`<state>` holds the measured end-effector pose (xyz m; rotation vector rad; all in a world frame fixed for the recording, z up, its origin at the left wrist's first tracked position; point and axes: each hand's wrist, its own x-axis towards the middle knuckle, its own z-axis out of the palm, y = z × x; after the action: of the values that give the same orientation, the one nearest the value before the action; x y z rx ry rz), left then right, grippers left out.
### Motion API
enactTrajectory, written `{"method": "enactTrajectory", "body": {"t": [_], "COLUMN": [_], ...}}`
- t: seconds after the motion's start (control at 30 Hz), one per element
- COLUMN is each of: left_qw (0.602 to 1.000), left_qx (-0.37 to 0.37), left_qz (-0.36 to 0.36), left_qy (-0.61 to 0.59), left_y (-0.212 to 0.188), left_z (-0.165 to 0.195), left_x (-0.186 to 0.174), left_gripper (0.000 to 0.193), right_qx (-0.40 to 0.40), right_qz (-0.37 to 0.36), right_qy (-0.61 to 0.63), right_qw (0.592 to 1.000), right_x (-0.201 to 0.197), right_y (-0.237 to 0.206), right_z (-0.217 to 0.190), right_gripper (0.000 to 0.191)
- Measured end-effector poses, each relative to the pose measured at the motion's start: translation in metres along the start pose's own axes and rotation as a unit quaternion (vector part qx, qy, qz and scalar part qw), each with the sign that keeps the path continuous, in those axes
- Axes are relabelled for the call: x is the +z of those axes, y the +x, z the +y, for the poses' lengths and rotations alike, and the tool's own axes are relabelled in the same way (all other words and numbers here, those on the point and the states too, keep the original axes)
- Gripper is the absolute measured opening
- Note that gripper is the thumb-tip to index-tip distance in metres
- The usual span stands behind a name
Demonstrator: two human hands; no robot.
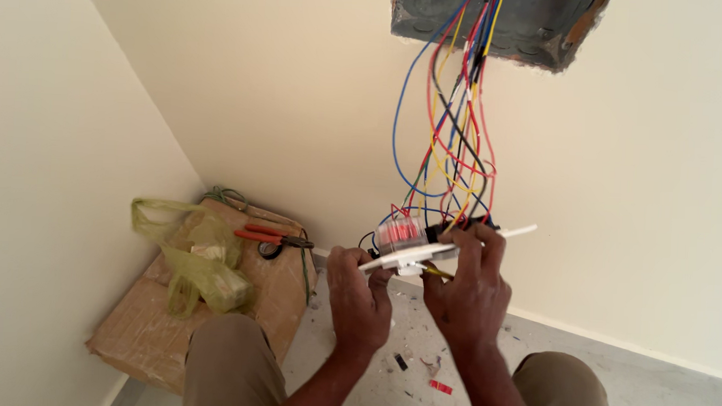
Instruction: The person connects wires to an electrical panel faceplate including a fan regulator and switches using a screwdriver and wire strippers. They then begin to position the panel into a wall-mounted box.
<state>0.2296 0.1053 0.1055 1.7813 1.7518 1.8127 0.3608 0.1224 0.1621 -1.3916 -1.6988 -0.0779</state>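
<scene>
Both hands meet at a white switch plate point(444, 249) in the head view. Left hand point(359, 296) is curled with its fingers closed on the plate's near end, from below. Right hand point(469, 287) grips the plate at its middle, fingers wrapped over the top edge and thumb beneath. The plate is held edge-on and tilted, well below a grey metal wall box point(499, 22) set in the cream wall. A bundle of red, blue, yellow and black wires point(453, 142) hangs from the box down to the back of the plate. To the left, a flattened cardboard sheet point(267, 304) lies on the floor, bearing a green plastic bag point(196, 261), orange-handled pliers point(274, 236) and a roll of black tape point(270, 250). The person's knees in tan trousers point(232, 368) frame the hands.
</scene>
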Motion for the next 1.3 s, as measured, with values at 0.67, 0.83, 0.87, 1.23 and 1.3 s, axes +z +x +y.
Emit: {"method": "enactTrajectory", "body": {"t": [0.67,0.83,0.87,1.23,1.3], "left_qw": [0.945,0.616,0.618,0.64,0.653], "left_qx": [-0.261,-0.487,-0.485,-0.385,-0.39], "left_qz": [0.059,-0.144,-0.164,-0.227,-0.246], "left_qy": [-0.19,-0.602,-0.596,-0.626,-0.601], "left_y": [0.019,0.025,0.026,0.025,0.03], "left_z": [-0.047,-0.035,-0.031,-0.064,-0.071], "left_x": [-0.007,-0.021,-0.022,-0.009,-0.005], "left_gripper": [0.048,0.067,0.066,0.037,0.039], "right_qx": [-0.116,-0.125,-0.13,-0.144,-0.14], "right_qz": [0.062,0.079,0.08,0.102,0.099], "right_qy": [-0.031,-0.021,-0.027,-0.022,-0.037], "right_qw": [0.991,0.989,0.988,0.984,0.984], "right_x": [0.008,0.017,0.019,0.029,0.03], "right_y": [-0.019,-0.022,-0.021,-0.029,-0.029], "right_z": [0.02,0.024,0.025,0.034,0.034], "right_gripper": [0.012,0.013,0.014,0.014,0.013]}}
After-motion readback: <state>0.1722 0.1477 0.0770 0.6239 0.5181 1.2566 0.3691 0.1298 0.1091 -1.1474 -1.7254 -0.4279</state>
